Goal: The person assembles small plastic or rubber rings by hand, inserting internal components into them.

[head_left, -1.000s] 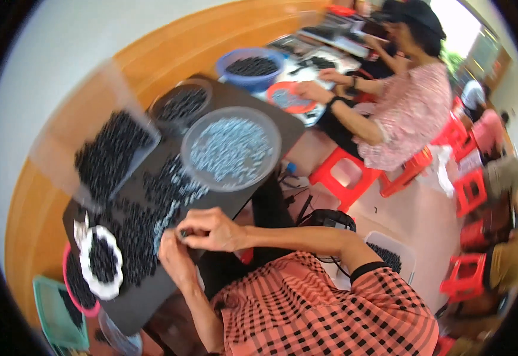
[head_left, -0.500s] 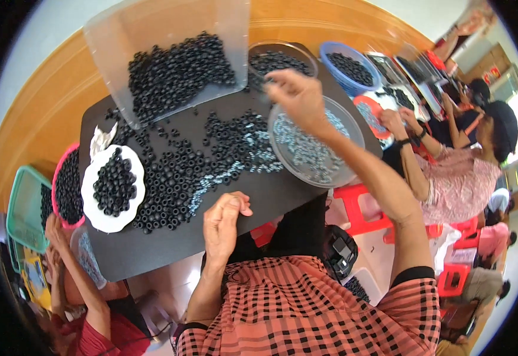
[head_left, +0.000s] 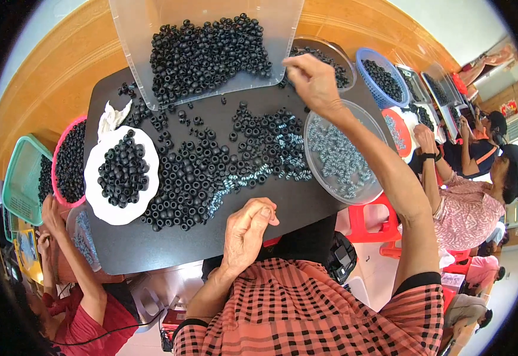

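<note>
Your left hand [head_left: 249,234] hangs over the near edge of the dark table [head_left: 128,252], fingers curled in; I can't tell whether anything sits inside. Your right hand [head_left: 313,83] reaches across to the far side, fingers bent, and whether it grips something I can't tell either. Its fingertips are just beside the right end of the big clear bin [head_left: 282,29], which holds a deep spread of black pieces.

Loose black rings [head_left: 182,178] lie heaped on the table ahead of your left hand, with small blue coils [head_left: 241,179] strung along the heap's near edge and right end. More coils fill the round clear tub [head_left: 373,183] under your right forearm. Behind your right hand, a clear round container [head_left: 349,83] holds black pieces.

To your left, a scalloped white plate [head_left: 113,215] carries a mound of black pieces (a crumpled white scrap [head_left: 113,118] lies behind it). The pink-rimmed basket [head_left: 54,173] beyond is full of black ones, and the green basket [head_left: 18,178] shows some at its right side. Far right, a blue basket [head_left: 380,92] holds black pieces too.
</note>
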`<state>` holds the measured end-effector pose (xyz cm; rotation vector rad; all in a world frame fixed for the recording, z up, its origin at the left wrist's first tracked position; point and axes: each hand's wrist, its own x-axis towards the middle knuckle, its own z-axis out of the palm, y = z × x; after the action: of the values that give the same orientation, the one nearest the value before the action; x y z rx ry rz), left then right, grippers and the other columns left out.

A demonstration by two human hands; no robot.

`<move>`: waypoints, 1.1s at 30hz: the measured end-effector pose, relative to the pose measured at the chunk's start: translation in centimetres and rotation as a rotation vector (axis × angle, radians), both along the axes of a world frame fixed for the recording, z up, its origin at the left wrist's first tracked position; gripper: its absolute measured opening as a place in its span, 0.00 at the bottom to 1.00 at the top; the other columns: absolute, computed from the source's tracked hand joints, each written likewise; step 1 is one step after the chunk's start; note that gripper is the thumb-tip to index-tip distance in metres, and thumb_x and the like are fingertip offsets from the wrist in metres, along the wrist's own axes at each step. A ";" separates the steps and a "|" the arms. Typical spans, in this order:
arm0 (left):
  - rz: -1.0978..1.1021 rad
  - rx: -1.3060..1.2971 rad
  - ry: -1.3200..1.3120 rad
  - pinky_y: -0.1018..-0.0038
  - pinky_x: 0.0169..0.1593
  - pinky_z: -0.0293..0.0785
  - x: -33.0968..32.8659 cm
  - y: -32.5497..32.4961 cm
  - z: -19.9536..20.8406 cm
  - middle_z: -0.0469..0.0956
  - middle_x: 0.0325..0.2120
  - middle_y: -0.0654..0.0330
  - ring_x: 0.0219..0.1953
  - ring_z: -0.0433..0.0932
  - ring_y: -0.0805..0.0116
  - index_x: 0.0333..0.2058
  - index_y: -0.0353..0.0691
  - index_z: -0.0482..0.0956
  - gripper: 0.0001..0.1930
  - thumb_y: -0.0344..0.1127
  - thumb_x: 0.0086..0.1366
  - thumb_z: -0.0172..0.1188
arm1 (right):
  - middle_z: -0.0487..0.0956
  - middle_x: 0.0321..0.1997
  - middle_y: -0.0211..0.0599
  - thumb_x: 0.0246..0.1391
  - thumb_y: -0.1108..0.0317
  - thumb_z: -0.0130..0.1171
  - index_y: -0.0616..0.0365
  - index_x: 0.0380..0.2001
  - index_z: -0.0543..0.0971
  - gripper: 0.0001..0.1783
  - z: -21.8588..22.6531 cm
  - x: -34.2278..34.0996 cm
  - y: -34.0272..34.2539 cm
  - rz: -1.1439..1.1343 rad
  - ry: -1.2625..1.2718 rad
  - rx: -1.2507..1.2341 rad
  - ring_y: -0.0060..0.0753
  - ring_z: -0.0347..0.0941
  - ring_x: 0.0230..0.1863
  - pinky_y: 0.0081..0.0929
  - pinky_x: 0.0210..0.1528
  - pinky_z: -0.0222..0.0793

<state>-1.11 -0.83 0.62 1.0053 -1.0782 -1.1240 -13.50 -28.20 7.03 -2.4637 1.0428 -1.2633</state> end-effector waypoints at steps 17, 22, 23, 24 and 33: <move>-0.053 0.038 -0.036 0.78 0.33 0.70 0.2 0.1 1.0 0.77 0.30 0.58 0.30 0.74 0.74 0.29 0.32 0.76 0.09 0.28 0.65 0.48 | 0.72 0.47 0.47 0.50 0.74 0.48 0.58 0.49 0.72 0.20 -2.7 9.4 -4.6 0.105 0.395 -0.072 0.51 0.67 0.50 0.43 0.54 0.64; -0.049 -0.008 -0.032 0.75 0.36 0.70 0.2 -0.1 0.8 0.77 0.28 0.57 0.37 0.74 0.68 0.28 0.31 0.75 0.09 0.28 0.64 0.48 | 0.72 0.44 0.48 0.54 0.65 0.51 0.56 0.49 0.74 0.19 -3.6 11.3 -5.1 0.158 0.401 0.027 0.51 0.68 0.49 0.43 0.52 0.65; -0.067 0.002 -0.026 0.74 0.37 0.71 0.3 -0.1 0.8 0.77 0.28 0.57 0.39 0.74 0.67 0.27 0.31 0.75 0.09 0.27 0.64 0.48 | 0.72 0.44 0.48 0.54 0.65 0.51 0.56 0.49 0.74 0.19 -3.7 11.6 -5.0 0.161 0.404 0.034 0.51 0.68 0.49 0.43 0.52 0.65; -0.067 0.010 -0.022 0.74 0.37 0.71 0.3 -0.1 0.8 0.77 0.28 0.57 0.39 0.74 0.67 0.27 0.31 0.75 0.09 0.27 0.64 0.48 | 0.72 0.44 0.48 0.56 0.61 0.51 0.56 0.50 0.74 0.20 -3.5 11.8 -4.5 0.168 0.432 0.061 0.50 0.68 0.48 0.43 0.51 0.65; -0.080 0.030 -0.003 0.72 0.38 0.70 0.3 -0.3 1.3 0.73 0.25 0.58 0.34 0.73 0.66 0.27 0.30 0.71 0.06 0.25 0.63 0.50 | 0.75 0.44 0.55 0.49 0.55 0.56 0.59 0.45 0.79 0.23 -3.9 12.2 -2.0 0.269 0.434 -0.027 0.57 0.70 0.45 0.48 0.46 0.68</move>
<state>-0.82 -1.11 1.90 0.9947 -1.1151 -1.2066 -1.30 -30.18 3.14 -2.8521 0.7372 -0.6844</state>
